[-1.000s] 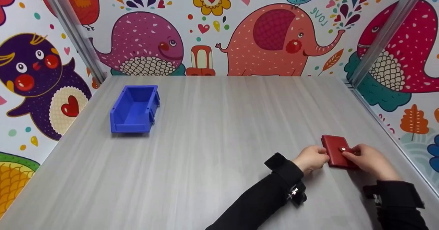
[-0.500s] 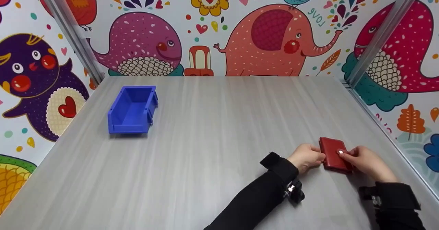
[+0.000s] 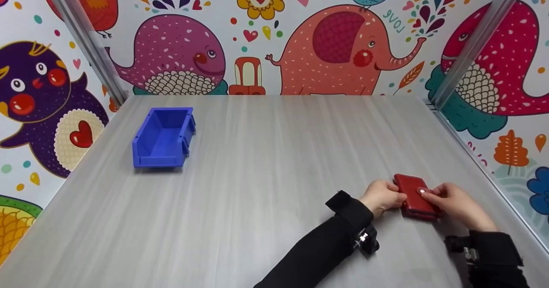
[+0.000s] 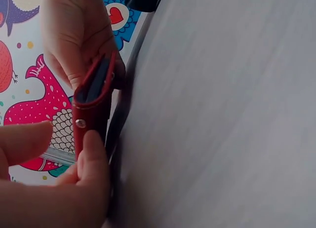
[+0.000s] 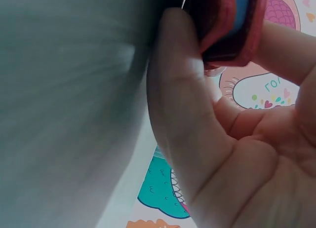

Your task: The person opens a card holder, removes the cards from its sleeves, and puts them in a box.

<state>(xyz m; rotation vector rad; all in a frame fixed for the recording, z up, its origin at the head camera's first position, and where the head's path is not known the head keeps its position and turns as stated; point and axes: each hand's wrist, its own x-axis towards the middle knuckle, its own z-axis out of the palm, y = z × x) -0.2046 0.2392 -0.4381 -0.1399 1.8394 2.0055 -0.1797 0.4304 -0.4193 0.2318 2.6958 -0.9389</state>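
A small red wallet (image 3: 414,195) with dark inner pages is between my hands at the right, tilted just off or against the tabletop. My right hand (image 3: 461,202) pinches its right side, the thumb on top and over the silver snap. From the left, my left hand (image 3: 381,196) grips the wallet's left edge with bent fingers. In the left wrist view, a fingertip (image 4: 91,149) lies on the wallet (image 4: 89,112) below a round metal stud. The right wrist view shows a light blue layer inside the wallet (image 5: 227,28); its underside is largely hidden.
A blue open-front plastic bin (image 3: 163,137) stands at the far left of the pale wood-grain table (image 3: 274,172). Walls printed with cartoon animals rise at the back and both sides, with metal posts (image 3: 478,43) at the corners.
The wallet has shifted slightly left and toward me, and its angle has changed. The snap, visible earlier, is now mostly under the right thumb. Both hands stay at its sides.
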